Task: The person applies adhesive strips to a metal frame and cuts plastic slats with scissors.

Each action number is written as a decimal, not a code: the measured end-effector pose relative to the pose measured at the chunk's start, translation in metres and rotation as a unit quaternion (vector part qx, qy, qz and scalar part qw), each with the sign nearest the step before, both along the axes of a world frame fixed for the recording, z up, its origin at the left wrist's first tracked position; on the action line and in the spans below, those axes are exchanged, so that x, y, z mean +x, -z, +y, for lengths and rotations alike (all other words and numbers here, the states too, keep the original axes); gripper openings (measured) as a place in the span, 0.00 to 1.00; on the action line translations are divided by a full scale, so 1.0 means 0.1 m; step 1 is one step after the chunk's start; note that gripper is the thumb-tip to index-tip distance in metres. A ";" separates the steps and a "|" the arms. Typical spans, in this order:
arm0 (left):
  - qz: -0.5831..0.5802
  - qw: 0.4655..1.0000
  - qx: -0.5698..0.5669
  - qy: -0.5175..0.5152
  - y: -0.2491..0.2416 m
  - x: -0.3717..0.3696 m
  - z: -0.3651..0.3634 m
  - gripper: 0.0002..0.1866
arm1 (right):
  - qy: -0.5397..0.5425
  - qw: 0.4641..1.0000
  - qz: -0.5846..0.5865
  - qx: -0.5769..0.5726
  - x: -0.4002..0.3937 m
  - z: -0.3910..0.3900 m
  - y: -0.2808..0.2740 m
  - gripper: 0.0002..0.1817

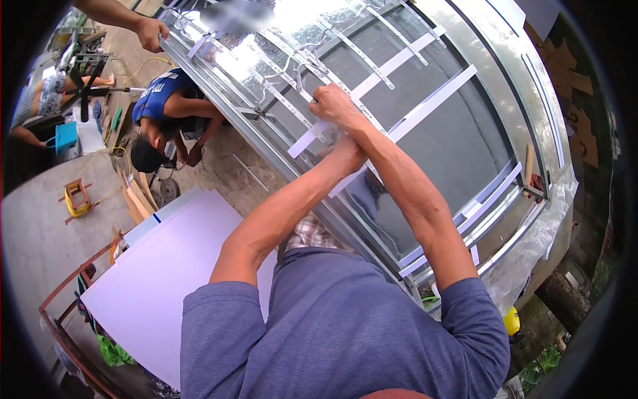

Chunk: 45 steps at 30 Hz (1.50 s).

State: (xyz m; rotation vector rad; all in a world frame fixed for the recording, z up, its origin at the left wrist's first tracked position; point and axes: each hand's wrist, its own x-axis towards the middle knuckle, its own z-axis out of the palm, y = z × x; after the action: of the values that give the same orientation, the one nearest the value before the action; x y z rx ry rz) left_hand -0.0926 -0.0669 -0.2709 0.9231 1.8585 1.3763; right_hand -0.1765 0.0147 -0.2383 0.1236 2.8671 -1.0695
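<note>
A large metal-framed glass panel (432, 159) lies in front of me, with perforated metal strips (367, 60) and pale strips (435, 101) across it. My right hand (332, 105) is over the panel with curled fingers, beside a perforated strip and bent metal wires (300, 74); what it holds, if anything, is too small to name. My left hand (347, 153) is lower, partly under my right wrist, near the end of a pale strip (304, 143). Its fingers are mostly hidden.
Another person's hand (151, 33) touches the frame's upper left corner. A person in a blue top (163, 96) crouches left of the frame. A large white sheet (179, 279) lies at lower left. Clear plastic wrap (522, 263) hangs at right. Wood pieces (136, 196) lean beside the sheet.
</note>
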 end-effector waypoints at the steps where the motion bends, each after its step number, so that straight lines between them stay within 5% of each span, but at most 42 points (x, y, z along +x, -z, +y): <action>1: -0.024 0.999 0.018 -0.014 0.06 0.01 -0.01 0.13 | 0.001 1.000 0.000 -0.001 0.00 0.00 -0.01 0.15; 6: -0.091 0.995 0.019 -0.038 -0.01 0.04 0.01 0.19 | -0.003 1.000 -0.002 -0.001 0.02 0.01 -0.09 0.15; 8: 0.147 0.981 -0.119 0.049 -0.34 -0.04 -0.01 0.16 | -0.007 1.000 -0.009 0.006 0.02 0.00 -0.05 0.15; 9: 0.045 0.995 -0.088 0.026 -0.32 -0.03 -0.02 0.16 | -0.004 1.000 -0.002 0.010 0.04 -0.01 -0.08 0.15; 12: 0.179 0.970 -0.156 0.055 -0.18 0.00 0.02 0.21 | 0.003 1.000 -0.021 0.016 0.01 -0.01 0.03 0.16; 20: 0.196 0.971 -0.095 0.096 -0.10 -0.06 -0.01 0.19 | 0.005 1.000 0.009 0.009 0.04 0.00 0.12 0.17; 23: 0.070 0.990 -0.084 0.087 -0.04 -0.08 0.01 0.18 | 0.009 1.000 0.017 0.010 0.07 0.00 0.02 0.16; 26: 0.140 0.985 -0.065 0.077 -0.07 -0.06 -0.01 0.17 | 0.014 0.999 0.033 0.011 0.09 -0.01 0.04 0.16; 35: -0.033 0.997 -0.059 0.025 -0.08 -0.07 0.05 0.14 | 0.008 1.000 -0.003 0.016 0.06 -0.01 0.03 0.16; 45: 0.123 0.985 -0.096 0.079 -0.18 -0.09 0.01 0.16 | -0.002 1.000 0.024 0.011 0.05 0.00 0.12 0.16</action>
State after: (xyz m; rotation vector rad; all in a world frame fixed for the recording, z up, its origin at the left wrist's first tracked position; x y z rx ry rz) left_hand -0.1016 -0.0655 -0.2533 1.1527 2.0093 1.0042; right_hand -0.1716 0.0151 -0.2506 0.0944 2.9205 -1.0553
